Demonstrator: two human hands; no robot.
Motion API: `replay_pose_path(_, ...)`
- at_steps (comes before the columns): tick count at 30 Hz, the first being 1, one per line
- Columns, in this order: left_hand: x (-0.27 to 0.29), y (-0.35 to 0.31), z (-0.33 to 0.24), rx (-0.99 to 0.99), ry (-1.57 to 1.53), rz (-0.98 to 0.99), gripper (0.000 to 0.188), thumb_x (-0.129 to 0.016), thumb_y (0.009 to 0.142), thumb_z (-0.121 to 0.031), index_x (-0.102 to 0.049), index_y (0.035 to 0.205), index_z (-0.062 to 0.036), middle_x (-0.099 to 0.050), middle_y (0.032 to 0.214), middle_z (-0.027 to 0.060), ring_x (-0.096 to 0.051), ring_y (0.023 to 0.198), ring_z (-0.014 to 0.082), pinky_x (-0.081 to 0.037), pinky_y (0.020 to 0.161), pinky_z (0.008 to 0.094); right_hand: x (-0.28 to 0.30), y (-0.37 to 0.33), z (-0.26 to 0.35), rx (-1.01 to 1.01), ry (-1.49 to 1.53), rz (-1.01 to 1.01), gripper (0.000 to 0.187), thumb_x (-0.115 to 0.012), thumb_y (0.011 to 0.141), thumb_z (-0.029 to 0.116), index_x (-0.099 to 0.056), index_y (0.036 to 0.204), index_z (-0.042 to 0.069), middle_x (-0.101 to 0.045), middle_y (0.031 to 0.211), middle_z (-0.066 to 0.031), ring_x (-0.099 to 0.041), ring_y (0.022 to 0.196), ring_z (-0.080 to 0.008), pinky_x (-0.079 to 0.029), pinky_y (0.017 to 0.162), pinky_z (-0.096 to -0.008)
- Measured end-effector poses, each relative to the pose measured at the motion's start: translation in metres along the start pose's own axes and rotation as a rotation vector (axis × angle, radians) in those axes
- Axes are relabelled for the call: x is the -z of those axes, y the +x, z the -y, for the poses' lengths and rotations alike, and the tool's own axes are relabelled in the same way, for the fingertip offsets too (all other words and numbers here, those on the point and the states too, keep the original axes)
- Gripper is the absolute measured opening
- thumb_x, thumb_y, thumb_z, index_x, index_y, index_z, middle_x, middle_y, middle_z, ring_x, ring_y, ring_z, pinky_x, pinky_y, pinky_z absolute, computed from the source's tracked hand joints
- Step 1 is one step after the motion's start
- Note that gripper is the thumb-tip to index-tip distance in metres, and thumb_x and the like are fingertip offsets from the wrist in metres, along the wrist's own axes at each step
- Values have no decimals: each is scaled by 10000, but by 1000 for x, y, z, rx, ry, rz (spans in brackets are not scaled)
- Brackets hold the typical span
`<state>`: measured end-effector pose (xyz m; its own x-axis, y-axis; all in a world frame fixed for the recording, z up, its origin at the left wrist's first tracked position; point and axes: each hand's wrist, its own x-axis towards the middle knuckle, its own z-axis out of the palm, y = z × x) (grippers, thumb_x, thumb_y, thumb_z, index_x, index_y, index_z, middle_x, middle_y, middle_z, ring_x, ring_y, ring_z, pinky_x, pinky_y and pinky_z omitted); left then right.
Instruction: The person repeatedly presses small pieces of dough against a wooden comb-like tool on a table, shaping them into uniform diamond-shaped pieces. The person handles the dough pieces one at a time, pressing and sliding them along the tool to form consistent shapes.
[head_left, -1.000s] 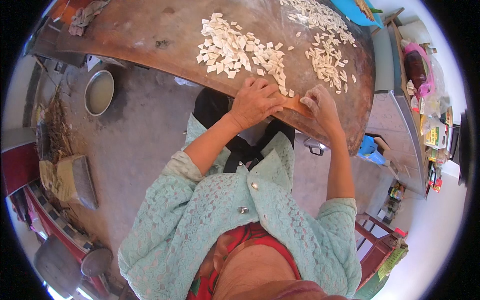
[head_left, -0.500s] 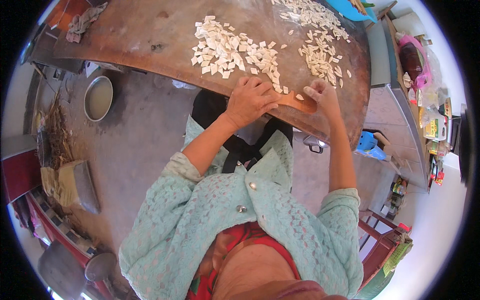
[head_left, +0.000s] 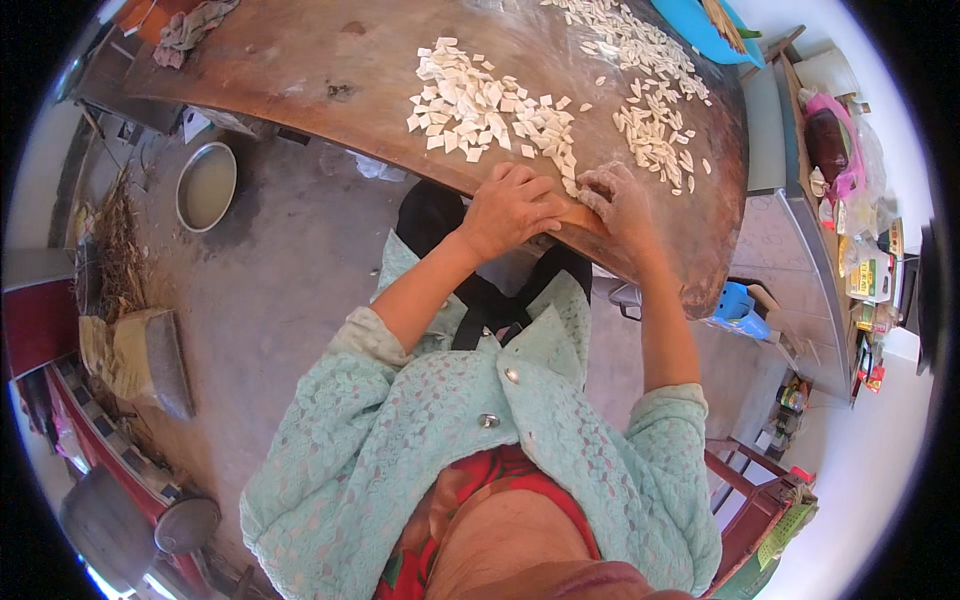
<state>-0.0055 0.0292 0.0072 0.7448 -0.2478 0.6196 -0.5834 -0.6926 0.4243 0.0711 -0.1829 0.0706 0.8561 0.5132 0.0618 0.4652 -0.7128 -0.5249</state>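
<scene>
My left hand (head_left: 512,207) is closed over one end of a flat orange-brown wooden tool (head_left: 583,217) at the near table edge. Its exact kind is partly hidden by my hands. At the tool's other end, my right hand (head_left: 622,205) has its fingers bent together, with floury fingertips on a small dough piece at the near tip of the flat pieces. Those flat, diamond-shaped dough pieces (head_left: 465,105) lie in a loose heap beyond my left hand. Narrower, curled dough pieces (head_left: 652,130) are spread beyond my right hand.
The brown wooden table (head_left: 300,70) is dusted with flour in places. A blue basin (head_left: 705,35) stands at its far right, and a crumpled cloth (head_left: 190,30) lies at the far left. On the floor to the left is a metal basin (head_left: 228,190). A cluttered shelf (head_left: 820,200) runs along the right.
My right hand has moved left, from the wooden tool's right end to the tip of the flat dough pieces. My left hand keeps holding the tool. The view has shifted slightly.
</scene>
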Motion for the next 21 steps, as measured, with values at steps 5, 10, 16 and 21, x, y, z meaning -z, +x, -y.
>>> replay_pose_path(5, -1, -5, 4, 2, -10, -24, 256, -747, 787, -352, -740, 1003, -215, -616, 1097, -26, -571, 1052, 212, -427, 922, 410, -3, 9, -15, -160, -29, 83, 175, -777, 825, 209, -715, 914, 73, -679, 939, -94, -673, 863, -282, -523, 773, -392)
replay_pose_path(10, -1, -5, 4, 11, -15, -25, 254, -756, 776, -340, -743, 996, -216, -618, 1095, -24, -574, 1055, 213, -430, 918, 411, 8, 16, -4, -238, -143, 114, 201, -790, 818, 246, -711, 907, 84, -690, 946, -88, -680, 856, -289, -513, 736, -399)
replay_pose_path(16, -1, -2, 1, -4, -23, -65, 211, -754, 774, -335, -725, 951, -224, -597, 1047, -33, -557, 1028, 191, -424, 928, 406, -2, 3, -24, -136, -76, -52, 223, -755, 852, 271, -696, 910, 64, -677, 925, -82, -659, 824, -295, -504, 736, -396)
replay_pose_path(21, 2, -5, 3, 11, -15, -44, 242, -765, 768, -334, -736, 974, -210, -615, 1077, -25, -571, 1037, 208, -430, 918, 412, 12, -23, -1, -116, -58, 35, 230, -776, 836, 263, -673, 882, 63, -658, 894, -80, -635, 783, -263, -495, 722, -381)
